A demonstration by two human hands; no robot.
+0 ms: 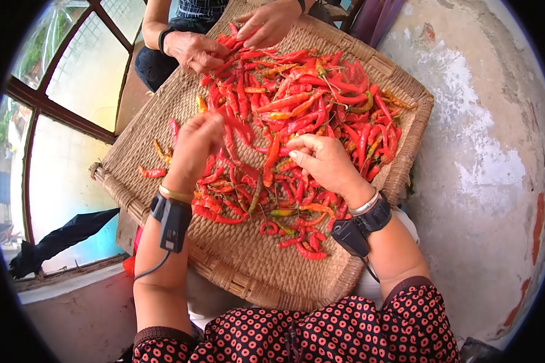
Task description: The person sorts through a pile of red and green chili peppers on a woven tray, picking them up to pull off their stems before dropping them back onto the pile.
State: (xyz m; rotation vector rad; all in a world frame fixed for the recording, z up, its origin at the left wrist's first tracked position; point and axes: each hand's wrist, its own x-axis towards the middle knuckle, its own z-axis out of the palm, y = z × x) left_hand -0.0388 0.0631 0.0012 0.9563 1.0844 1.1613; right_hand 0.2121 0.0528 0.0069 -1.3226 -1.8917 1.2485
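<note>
Red chilies (290, 112) with a few orange and green ones lie heaped on a woven tray (242, 260). Over the left part of the heap is my left hand (198, 139), blurred by motion, with a red chili beside its fingers; whether it grips that chili is unclear. My right hand (324, 160) is over the middle of the heap, thumb and index finger pinched together at a red chili's end. Smaller, curled chilies (303, 233) lie nearer to me on the tray. Both wrists wear a bangle and a black device.
Across the tray, a co-worker's two hands (197, 51) touch chilies at its far edge. A framed window (72, 78) is on the left, with a dark cloth (66, 239) below it. A worn plaster wall (472, 133) stands on the right.
</note>
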